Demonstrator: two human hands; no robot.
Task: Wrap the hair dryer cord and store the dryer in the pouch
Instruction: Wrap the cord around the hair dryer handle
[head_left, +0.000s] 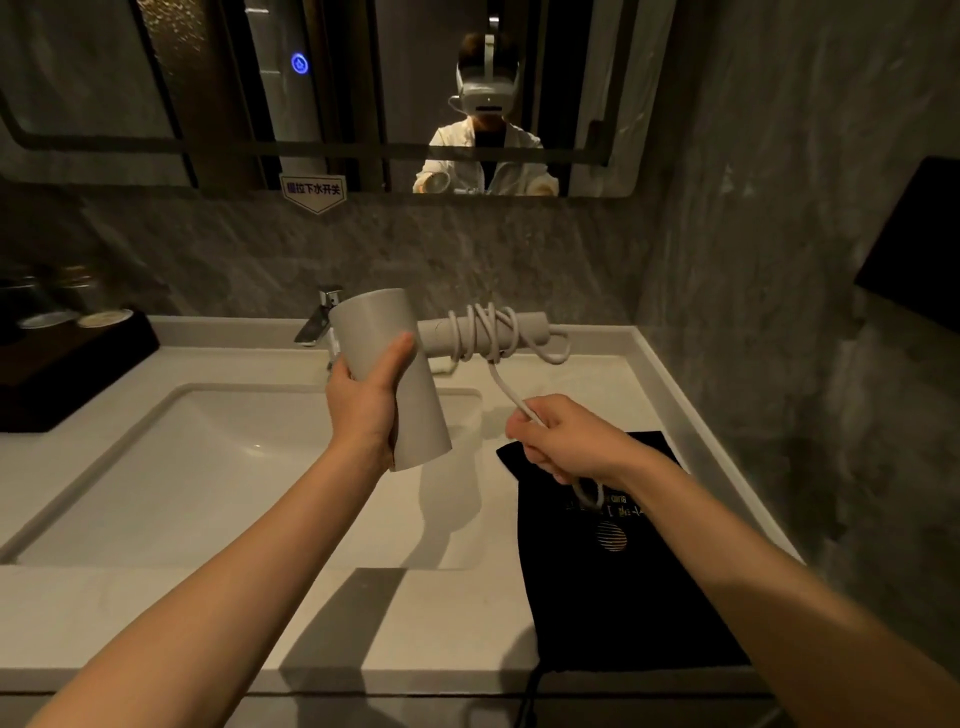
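Observation:
My left hand (363, 400) grips the barrel of a pale grey hair dryer (410, 374), held above the sink with its handle pointing right. The white cord (485, 332) is looped several times around the handle. One strand runs down from the handle to my right hand (566, 439), which is closed around it; a short loop of cord hangs below that fist. A black drawstring pouch (623, 582) with a gold logo lies flat on the counter under my right forearm.
A white sink basin (156, 478) fills the left of the counter, with a chrome tap (317, 322) behind the dryer. A dark tray (57, 364) with jars stands at the back left. The mirror shows a person wearing a headset. A grey wall closes the right side.

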